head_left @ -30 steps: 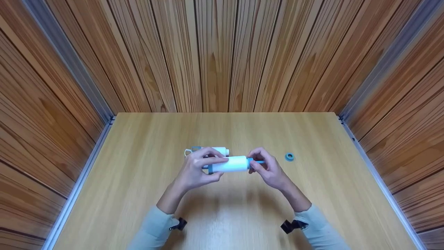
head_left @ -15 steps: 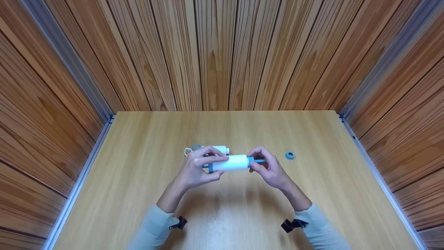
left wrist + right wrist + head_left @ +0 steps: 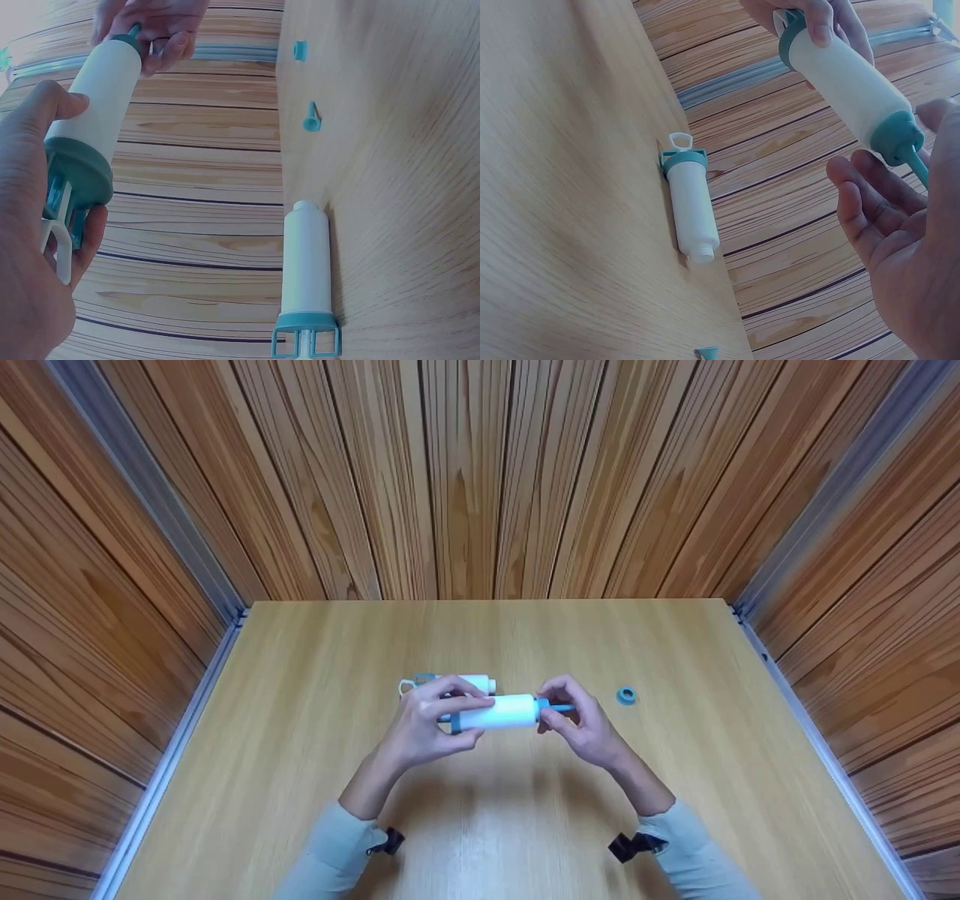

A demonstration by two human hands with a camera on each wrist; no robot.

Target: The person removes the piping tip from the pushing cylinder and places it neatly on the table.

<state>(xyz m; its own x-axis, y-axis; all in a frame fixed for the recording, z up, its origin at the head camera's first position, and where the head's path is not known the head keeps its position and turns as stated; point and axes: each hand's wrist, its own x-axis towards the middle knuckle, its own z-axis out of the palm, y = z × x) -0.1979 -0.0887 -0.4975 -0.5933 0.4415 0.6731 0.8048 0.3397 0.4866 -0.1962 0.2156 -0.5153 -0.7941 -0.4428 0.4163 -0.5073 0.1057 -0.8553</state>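
Observation:
My left hand [image 3: 427,724] grips a large icing syringe [image 3: 499,712] with a white barrel and teal collar, held sideways above the table. Its teal collar [image 3: 81,171] and white pull handle [image 3: 58,244] lie by the left palm in the left wrist view. At the other end, my right hand [image 3: 579,724] has thumb and fingers around the teal nozzle cap [image 3: 896,137], from which a thin spout points out. A second icing syringe [image 3: 691,206] lies on the table behind the left hand, its white neck bare.
A teal ring [image 3: 626,696] lies on the table [image 3: 315,660] to the right of my hands. Nearer the second syringe lies a small teal funnel-shaped nozzle [image 3: 311,120], hidden in the head view. Wood-plank walls [image 3: 469,480] enclose the table at the back and sides.
Both hands keep nearly the same place and hold on the icing syringe. The right fingers shift only slightly at the nozzle cap.

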